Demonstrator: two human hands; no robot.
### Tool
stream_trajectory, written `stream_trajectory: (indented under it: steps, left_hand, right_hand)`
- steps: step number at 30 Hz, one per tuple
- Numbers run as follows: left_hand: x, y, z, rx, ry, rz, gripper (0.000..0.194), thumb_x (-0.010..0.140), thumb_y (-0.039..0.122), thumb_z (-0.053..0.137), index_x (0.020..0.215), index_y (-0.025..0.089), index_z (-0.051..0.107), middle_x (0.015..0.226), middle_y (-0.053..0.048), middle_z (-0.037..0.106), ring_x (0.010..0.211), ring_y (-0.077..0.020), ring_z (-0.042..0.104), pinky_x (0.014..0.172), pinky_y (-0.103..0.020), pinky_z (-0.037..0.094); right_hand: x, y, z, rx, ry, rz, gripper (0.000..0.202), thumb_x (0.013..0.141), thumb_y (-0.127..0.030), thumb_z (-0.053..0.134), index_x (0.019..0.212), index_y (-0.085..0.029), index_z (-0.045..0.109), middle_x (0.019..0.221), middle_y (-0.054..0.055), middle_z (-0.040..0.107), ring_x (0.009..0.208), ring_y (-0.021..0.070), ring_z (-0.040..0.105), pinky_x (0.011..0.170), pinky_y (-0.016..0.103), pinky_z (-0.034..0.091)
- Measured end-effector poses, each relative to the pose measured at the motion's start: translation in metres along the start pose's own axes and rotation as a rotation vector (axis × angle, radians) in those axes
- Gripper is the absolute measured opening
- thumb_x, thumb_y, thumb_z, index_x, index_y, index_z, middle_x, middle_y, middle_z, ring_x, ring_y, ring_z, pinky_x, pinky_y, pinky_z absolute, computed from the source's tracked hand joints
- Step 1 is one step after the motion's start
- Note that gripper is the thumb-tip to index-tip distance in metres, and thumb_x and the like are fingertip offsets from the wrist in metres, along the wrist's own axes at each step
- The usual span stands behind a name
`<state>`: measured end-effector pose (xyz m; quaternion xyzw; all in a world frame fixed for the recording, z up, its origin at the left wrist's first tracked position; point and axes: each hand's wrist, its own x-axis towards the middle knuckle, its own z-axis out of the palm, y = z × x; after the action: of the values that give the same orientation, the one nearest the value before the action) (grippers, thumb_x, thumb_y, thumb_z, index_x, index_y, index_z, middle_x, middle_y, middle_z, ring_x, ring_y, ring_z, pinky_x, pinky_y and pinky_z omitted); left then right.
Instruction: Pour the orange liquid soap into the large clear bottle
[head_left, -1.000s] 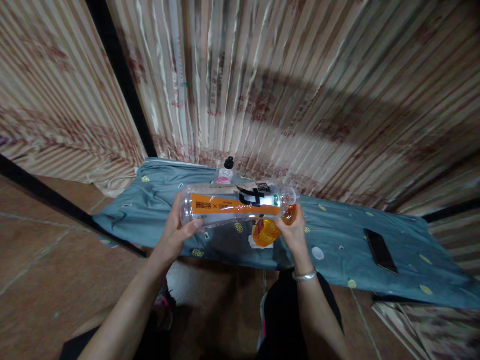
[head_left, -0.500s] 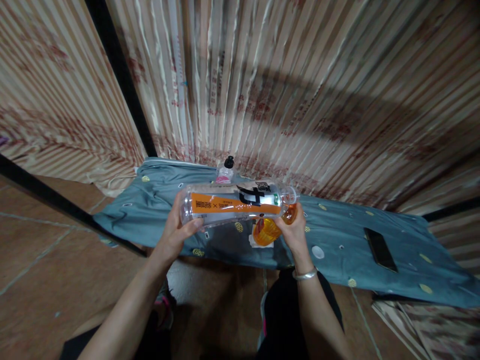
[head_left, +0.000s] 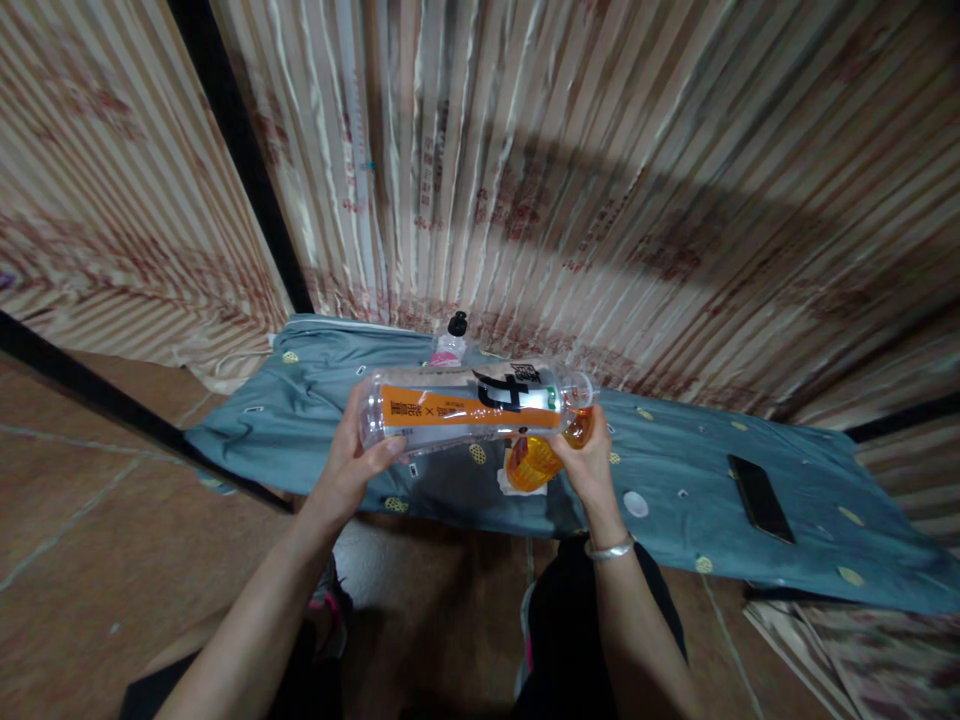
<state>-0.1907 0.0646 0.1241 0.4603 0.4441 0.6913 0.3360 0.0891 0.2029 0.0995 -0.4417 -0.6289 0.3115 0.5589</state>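
A clear plastic bottle [head_left: 465,405] with an orange and white label lies nearly level across both hands, its neck to the right. My left hand [head_left: 356,460] is closed around its base end, thumb along the near side. Behind and below its neck end is a bottle of orange liquid [head_left: 532,465], leaning, with its bottom over a white paper [head_left: 511,486]. My right hand [head_left: 589,455] is closed around the upper part of this orange bottle, the thumb against the clear bottle. The clear bottle hides where the two necks meet.
A teal patterned cloth [head_left: 675,480] covers the narrow bench. On it are a small black-capped bottle [head_left: 454,340] behind, a round white disc [head_left: 636,503], probably a cap, and a dark phone [head_left: 760,498] at right. Black posts [head_left: 247,160] and a striped curtain [head_left: 600,150] border it.
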Motion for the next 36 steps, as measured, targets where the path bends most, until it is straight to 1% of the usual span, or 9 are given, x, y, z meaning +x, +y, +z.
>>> stream_trajectory:
  steps: [4,9,12,17,23,25,29,34,36]
  left_hand:
    - [0.0003,0.0011,0.0002,-0.007,-0.004,0.002,0.071,0.078,0.047,0.080,0.138,0.018,0.055,0.114,-0.012,0.071,0.081,-0.0239,0.068,0.055,-0.031,0.062]
    - [0.0008,0.0038,0.0003,0.002,-0.005,-0.029,0.075,0.077,0.048,0.081,0.141,0.020,0.053,0.117,-0.012,0.070,0.086,-0.0265,0.069,0.057,-0.033,0.063]
    - [0.0008,0.0053,0.0011,0.010,0.006,-0.052,0.076,0.075,0.049,0.081,0.138,0.020,0.053,0.117,-0.012,0.069,0.084,-0.0260,0.069,0.056,-0.033,0.063]
    - [0.0008,0.0048,0.0013,-0.009,0.020,-0.045,0.075,0.073,0.049,0.083,0.136,0.020,0.055,0.117,-0.012,0.070,0.088,-0.0277,0.069,0.057,-0.033,0.063]
    - [0.0005,0.0027,0.0002,-0.005,0.009,-0.042,0.074,0.075,0.049,0.081,0.139,0.021,0.055,0.115,-0.012,0.071,0.086,-0.0285,0.070,0.055,-0.034,0.062]
    - [0.0005,0.0025,0.0000,0.002,0.007,-0.035,0.075,0.075,0.049,0.081,0.140,0.021,0.055,0.116,-0.012,0.071,0.089,-0.0299,0.070,0.056,-0.034,0.062]
    - [0.0005,0.0042,0.0006,0.022,0.019,-0.019,0.076,0.074,0.050,0.081,0.141,0.020,0.057,0.123,-0.014,0.071,0.103,-0.0342,0.071,0.064,-0.036,0.065]
    - [0.0004,0.0077,0.0024,0.020,0.004,-0.043,0.078,0.074,0.051,0.080,0.141,0.019,0.055,0.122,-0.013,0.072,0.100,-0.0350,0.072,0.058,-0.035,0.063]
    - [0.0006,0.0072,0.0020,0.021,0.002,-0.034,0.079,0.075,0.051,0.080,0.142,0.019,0.055,0.125,-0.013,0.071,0.106,-0.0367,0.071,0.065,-0.038,0.065]
  right_hand:
    - [-0.0003,-0.0015,0.0010,0.005,0.015,-0.001,0.051,0.065,-0.041,0.083,0.106,-0.022,0.061,0.101,0.005,0.075,0.090,0.0243,0.071,0.086,0.040,0.060]
    - [-0.0011,-0.0038,0.0005,0.009,-0.007,0.003,0.051,0.065,-0.041,0.083,0.107,-0.023,0.061,0.103,0.005,0.074,0.093,0.0246,0.071,0.090,0.041,0.058]
    - [-0.0005,-0.0032,0.0002,0.007,-0.007,0.015,0.051,0.065,-0.041,0.083,0.107,-0.023,0.060,0.102,0.005,0.074,0.092,0.0241,0.070,0.090,0.041,0.057]
    - [0.0000,-0.0031,0.0007,0.018,0.000,0.029,0.051,0.064,-0.042,0.083,0.105,-0.023,0.059,0.103,0.005,0.073,0.092,0.0240,0.070,0.091,0.041,0.057]
    - [-0.0009,-0.0064,0.0001,0.020,-0.017,0.044,0.054,0.064,-0.041,0.083,0.109,-0.022,0.060,0.105,0.006,0.073,0.095,0.0251,0.070,0.092,0.042,0.057]
    - [-0.0005,-0.0066,-0.0004,0.011,-0.012,0.046,0.053,0.064,-0.041,0.084,0.107,-0.022,0.060,0.104,0.006,0.073,0.094,0.0254,0.070,0.091,0.042,0.056]
    - [0.0001,-0.0049,-0.0006,-0.003,-0.008,0.041,0.054,0.063,-0.040,0.084,0.108,-0.021,0.061,0.103,0.006,0.073,0.093,0.0257,0.070,0.091,0.043,0.056]
    - [-0.0002,-0.0025,0.0000,0.005,-0.005,0.035,0.054,0.063,-0.040,0.085,0.109,-0.022,0.061,0.104,0.005,0.073,0.094,0.0254,0.070,0.093,0.043,0.057]
    - [-0.0002,-0.0022,0.0002,0.016,-0.007,0.031,0.056,0.064,-0.041,0.085,0.111,-0.021,0.061,0.106,0.006,0.073,0.095,0.0255,0.071,0.093,0.043,0.057]
